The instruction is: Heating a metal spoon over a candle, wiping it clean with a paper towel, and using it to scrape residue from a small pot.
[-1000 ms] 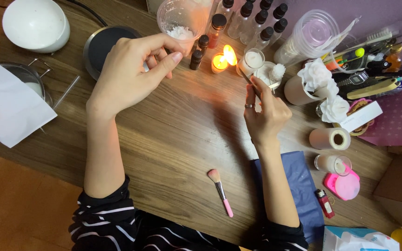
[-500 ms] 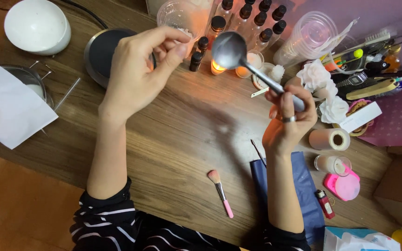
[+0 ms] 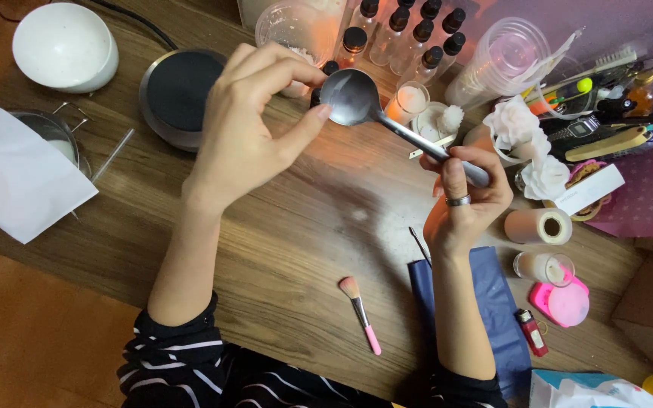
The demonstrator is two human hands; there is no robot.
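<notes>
- Steel spoon (image 3: 357, 102) is held up over the wooden tabletop (image 3: 281, 227), just right of the round black dish (image 3: 179, 94).
- Right hand (image 3: 466, 200) fingers are closed around the handle; left hand (image 3: 255, 125) pinches the bowl's rim.
- Looks like a wipe or clean step; next move probably needs a steady handle grip.
- Bowl looks dull grey and empty.
</notes>
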